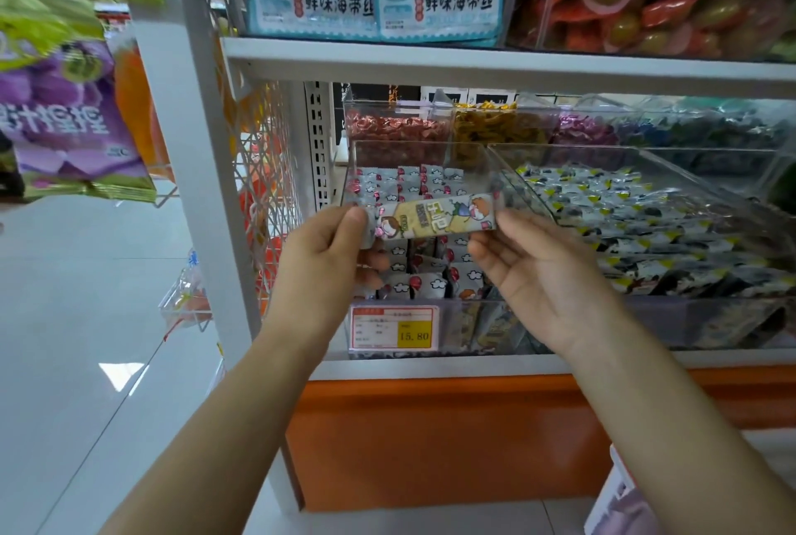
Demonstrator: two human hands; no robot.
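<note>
A long snack bar in a yellow cartoon wrapper is held level in front of a clear plastic bin. My left hand pinches its left end between thumb and fingers. My right hand is at the bar's right end with fingers loosely spread; whether it grips the wrapper is not plain. Under the bar, the bin holds several small white wrapped sweets with red and cloud prints.
A wider clear bin of blue-and-yellow wrapped sweets sits to the right. A price tag reads 15.80. Behind are bins of red, yellow and purple sweets. The shelf above carries seaweed packs. Snack bags hang at left by the white upright.
</note>
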